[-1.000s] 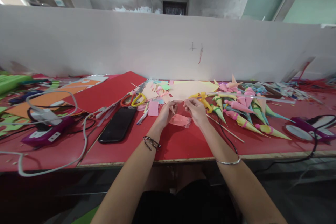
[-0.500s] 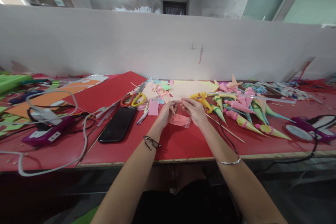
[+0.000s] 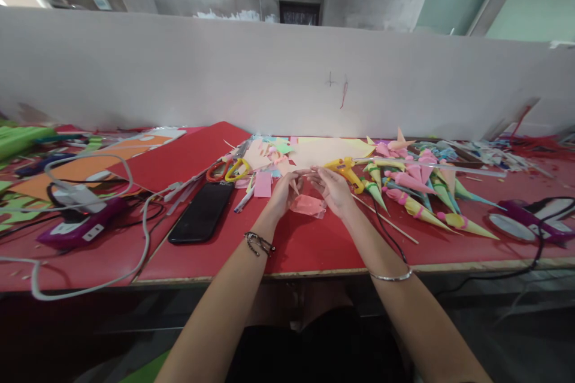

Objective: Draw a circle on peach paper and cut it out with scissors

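Note:
My left hand (image 3: pixel 284 192) and my right hand (image 3: pixel 335 188) meet over the middle of the red table, fingertips pinched close together. Between them is something small and pale, too fine to make out. Just below my fingers lies a small clear packet (image 3: pixel 309 206) over the red surface, looking pinkish. Right behind my right hand rests a yellow glue gun (image 3: pixel 345 171), its black cord trailing past my wrist. Left of my left hand lie a pink paper piece (image 3: pixel 263 184) and a pen (image 3: pixel 244 201).
A black phone (image 3: pixel 201 213) and scissors (image 3: pixel 227 171) lie to the left. Rolled paper cones with pink parts (image 3: pixel 415 182) are heaped at right beside a wooden stick (image 3: pixel 386 219). Purple power strips (image 3: pixel 83 224) with cables sit on the left and right. A white partition (image 3: pixel 269 78) stands behind.
The fingertips of my right hand have shifted slightly while still pinched near the left. Everything on the table stays where it was.

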The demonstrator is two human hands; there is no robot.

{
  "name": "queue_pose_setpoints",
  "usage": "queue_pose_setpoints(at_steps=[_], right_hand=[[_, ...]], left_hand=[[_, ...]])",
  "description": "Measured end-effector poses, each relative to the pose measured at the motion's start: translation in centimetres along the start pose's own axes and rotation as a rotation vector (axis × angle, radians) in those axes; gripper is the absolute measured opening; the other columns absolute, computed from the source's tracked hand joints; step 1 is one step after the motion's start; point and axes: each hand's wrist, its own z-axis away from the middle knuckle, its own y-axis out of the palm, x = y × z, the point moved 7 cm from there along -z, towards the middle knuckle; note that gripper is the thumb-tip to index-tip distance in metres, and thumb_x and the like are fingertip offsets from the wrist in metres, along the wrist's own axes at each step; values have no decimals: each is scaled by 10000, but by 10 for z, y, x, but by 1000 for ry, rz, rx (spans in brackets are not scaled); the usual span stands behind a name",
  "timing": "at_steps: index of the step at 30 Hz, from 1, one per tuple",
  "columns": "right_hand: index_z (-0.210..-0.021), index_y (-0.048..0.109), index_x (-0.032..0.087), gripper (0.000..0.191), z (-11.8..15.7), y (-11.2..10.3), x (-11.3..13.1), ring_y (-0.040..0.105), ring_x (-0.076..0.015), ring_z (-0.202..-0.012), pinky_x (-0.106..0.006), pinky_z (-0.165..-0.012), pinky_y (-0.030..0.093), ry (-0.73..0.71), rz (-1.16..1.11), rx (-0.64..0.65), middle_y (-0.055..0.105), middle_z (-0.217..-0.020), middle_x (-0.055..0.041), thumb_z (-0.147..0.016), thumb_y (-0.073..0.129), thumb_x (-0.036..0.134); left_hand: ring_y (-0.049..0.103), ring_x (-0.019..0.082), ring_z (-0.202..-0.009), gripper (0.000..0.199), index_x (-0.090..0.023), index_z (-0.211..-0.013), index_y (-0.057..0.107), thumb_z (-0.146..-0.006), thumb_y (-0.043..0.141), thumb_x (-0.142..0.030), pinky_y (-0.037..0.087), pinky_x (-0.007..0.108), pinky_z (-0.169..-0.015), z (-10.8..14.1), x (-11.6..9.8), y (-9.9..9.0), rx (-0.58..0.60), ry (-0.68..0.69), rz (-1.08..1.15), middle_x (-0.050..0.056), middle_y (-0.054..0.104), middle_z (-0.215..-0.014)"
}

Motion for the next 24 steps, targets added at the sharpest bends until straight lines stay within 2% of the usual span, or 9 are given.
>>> queue_pose_setpoints(at_steps=[4,8,11,18,21,24], right_hand=[[-637,593,171,229,-1,-4,-2,578,-89,-555,-226,-596,484,27,-38,-41,630,-598,13,-621,646,394],[-571,577,163,223,0,-3,-4,519,-55,-497,-181,-531,443,52,-34,-31,585,-537,48,-543,709,342],[-589,597,162,187,2,1,-6,528,-55,-521,-182,-571,447,82,-11,6,596,-547,52,-527,722,287],[-631,632,161,55,4,7,-8,612,-80,-644,-191,-681,472,122,-88,72,662,-645,18,-602,656,120],[-654,633,155,85,4,9,-7,633,-91,-690,-189,-705,478,140,-147,99,679,-685,-1,-670,582,89],[-730,639,146,145,5,12,-8,642,-109,-755,-204,-740,485,189,-201,136,692,-754,-33,-756,499,123]], left_hand=[[286,55,-408,250,-106,-746,646,-631,454,-217,204,194,-404,0,1,-1,11,-2,-11,-49,351,-434],[287,54,-407,240,-115,-738,641,-630,457,-225,206,187,-402,1,1,0,-1,-15,-30,-52,349,-438],[288,52,-403,228,-116,-723,632,-627,452,-216,210,184,-405,2,0,1,-12,-22,-24,-55,350,-433],[352,55,-426,227,-122,-725,624,-617,444,-210,286,177,-450,2,0,0,-32,-28,8,-57,358,-441],[365,55,-433,208,-126,-693,613,-606,448,-219,307,179,-459,-1,0,-4,-77,-1,-62,-55,375,-449],[392,56,-451,135,-137,-578,557,-594,442,-206,312,175,-460,-5,1,-11,-157,44,-140,-45,397,-449]])
